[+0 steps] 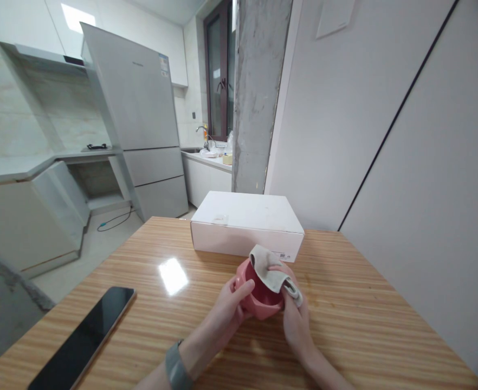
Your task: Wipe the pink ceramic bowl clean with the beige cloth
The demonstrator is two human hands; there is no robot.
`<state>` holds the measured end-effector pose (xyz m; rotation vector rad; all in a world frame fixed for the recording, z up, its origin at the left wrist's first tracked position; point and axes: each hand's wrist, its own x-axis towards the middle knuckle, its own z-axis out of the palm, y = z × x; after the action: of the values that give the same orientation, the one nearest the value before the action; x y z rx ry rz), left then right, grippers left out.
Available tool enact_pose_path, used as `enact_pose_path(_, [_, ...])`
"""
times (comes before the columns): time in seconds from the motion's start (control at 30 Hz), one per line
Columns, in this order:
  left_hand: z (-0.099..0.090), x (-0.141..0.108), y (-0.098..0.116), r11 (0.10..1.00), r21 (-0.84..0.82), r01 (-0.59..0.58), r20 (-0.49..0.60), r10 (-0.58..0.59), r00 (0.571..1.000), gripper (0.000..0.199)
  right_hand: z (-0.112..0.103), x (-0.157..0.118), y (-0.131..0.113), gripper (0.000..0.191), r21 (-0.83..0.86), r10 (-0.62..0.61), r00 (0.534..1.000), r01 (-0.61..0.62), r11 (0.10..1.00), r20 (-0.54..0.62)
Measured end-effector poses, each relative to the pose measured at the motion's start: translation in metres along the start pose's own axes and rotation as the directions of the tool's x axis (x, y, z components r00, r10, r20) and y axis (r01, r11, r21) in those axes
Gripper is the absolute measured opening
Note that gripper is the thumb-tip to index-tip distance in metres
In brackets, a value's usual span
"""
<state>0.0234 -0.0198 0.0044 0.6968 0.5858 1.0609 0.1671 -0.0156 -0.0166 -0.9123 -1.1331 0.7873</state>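
A pink bowl (263,311) is tilted above the wooden table, its dark pink inside facing me. My left hand (233,303) grips its left side, thumb over the rim and fingers around the outside. A light grey cloth (268,268) lies over the bowl's far right rim and partly into its opening. My right hand (296,314) is closed on the cloth at the bowl's right side. Some of its fingers are hidden behind the cloth and bowl. On my left wrist is a grey band.
Just beyond the bowl, a closed white box (247,241) sits on the wooden table (344,303). A black phone (86,338) lies at the left. Farther back are a fridge (141,97), a sink counter and a concrete pillar.
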Motion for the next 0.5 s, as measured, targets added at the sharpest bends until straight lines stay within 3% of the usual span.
enact_pose_path(0.1, [-0.001, 0.000, 0.002, 0.997, -0.030, 0.065, 0.042, -0.063, 0.997, 0.041, -0.003, -0.002, 0.003, 0.028, -0.017, -0.020, 1.000, 0.020, 1.000, -0.020])
enact_pose_path(0.23, [-0.008, 0.005, 0.004, 0.966, 0.005, 0.260, 0.021, -0.260, 0.965, 0.053, -0.007, 0.005, 0.005, 0.029, 0.085, 0.205, 0.978, -0.201, 0.976, -0.046])
enact_pose_path(0.33, [-0.015, 0.008, 0.005, 0.960, 0.033, 0.279, 0.018, -0.280, 0.960, 0.052, -0.008, 0.013, 0.000, 0.024, 0.214, 0.341, 0.938, -0.346, 0.913, 0.064])
enact_pose_path(0.4, [-0.019, 0.010, 0.007, 0.961, 0.023, 0.277, 0.015, -0.277, 0.961, 0.053, -0.010, 0.017, -0.008, 0.019, 0.283, 0.423, 0.880, -0.471, 0.836, 0.216])
enact_pose_path(0.5, [-0.025, 0.010, 0.012, 0.954, 0.022, 0.300, 0.013, -0.301, 0.954, 0.051, -0.015, 0.018, -0.023, 0.017, 0.263, 0.491, 0.745, -0.637, 0.725, 0.452])
